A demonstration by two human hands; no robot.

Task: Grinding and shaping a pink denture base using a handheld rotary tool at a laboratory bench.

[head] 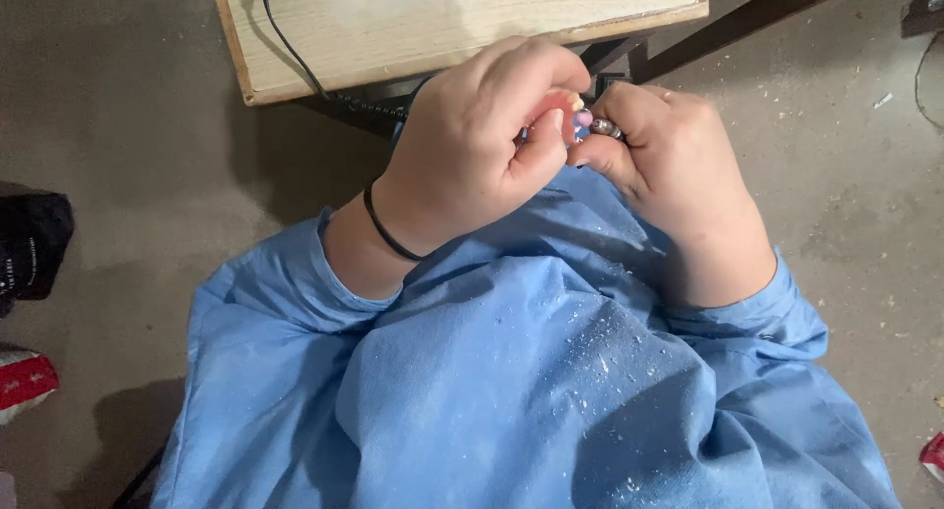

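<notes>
Head: hands (580, 125) apparently pinching beads (595, 123).

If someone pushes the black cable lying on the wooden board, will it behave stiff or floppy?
The black cable probably flops: it is thin and bends in a loose curve across the wooden board. It looks light, so a push would likely slide it, not roll it.

Wooden board (462, 27) blocks ahead; floor (128, 145) open at both sides.

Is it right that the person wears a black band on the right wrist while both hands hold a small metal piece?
Not quite. The head view shows the black band on the left wrist, not the right. The left hand and right hand do hold the small metal piece.
</notes>
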